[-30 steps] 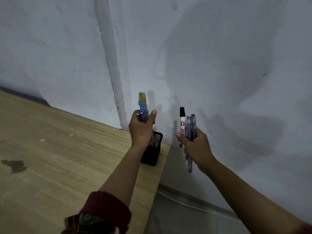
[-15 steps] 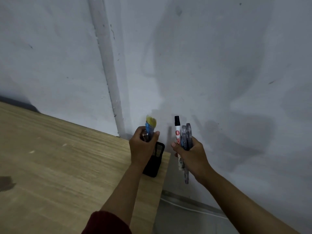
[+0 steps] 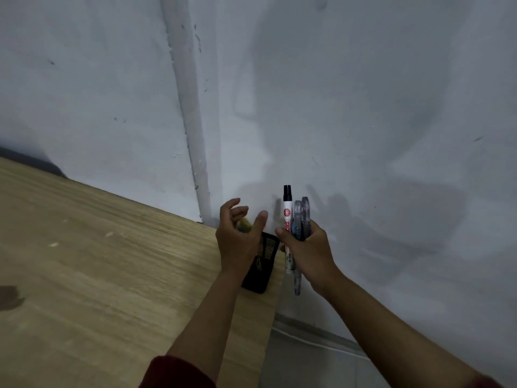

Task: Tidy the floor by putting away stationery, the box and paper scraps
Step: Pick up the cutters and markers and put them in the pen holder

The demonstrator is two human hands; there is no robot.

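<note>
At the far right corner of the light wood-grain tabletop (image 3: pixel 112 275), beside the pale grey wall (image 3: pixel 363 107), stands a black wire-mesh pen holder (image 3: pixel 264 253), partly covered by the left forearm. The left hand (image 3: pixel 237 236) is spread just above its mouth, fingers and thumb uncurled and holding nothing; a blurred yellow and blue item (image 3: pixel 244 224) shows behind the palm, apparently at the holder's opening, though whether it has settled inside cannot be told. The right hand (image 3: pixel 305 247) is just beside the holder, off the tabletop edge, fingers and thumb wrapped round a bundle held roughly upright: a white marker with a black cap and red label (image 3: pixel 287 217) and two translucent blue-grey pens (image 3: pixel 302 217), their lower ends protruding below the fist. Judgement on handling: these are light, rigid plastic barrels, smooth and liable to slide against one another, so a grip round mid-barrel, as presently held, is sound; they are not fragile, but a loose bundle may fan out or slip if the grip eases early. The mesh holder appears light and sits close to the tabletop edge, so it may tip or shift if struck off-centre; items are best lowered end-first into the opening. Pose: both forearms extend forward and slightly inward, the left wrist cocked back over the holder, the right wrist straight with the bundle beside the holder's rim. A dark red sleeve (image 3: pixel 173 371) shows at the left elbow
</note>
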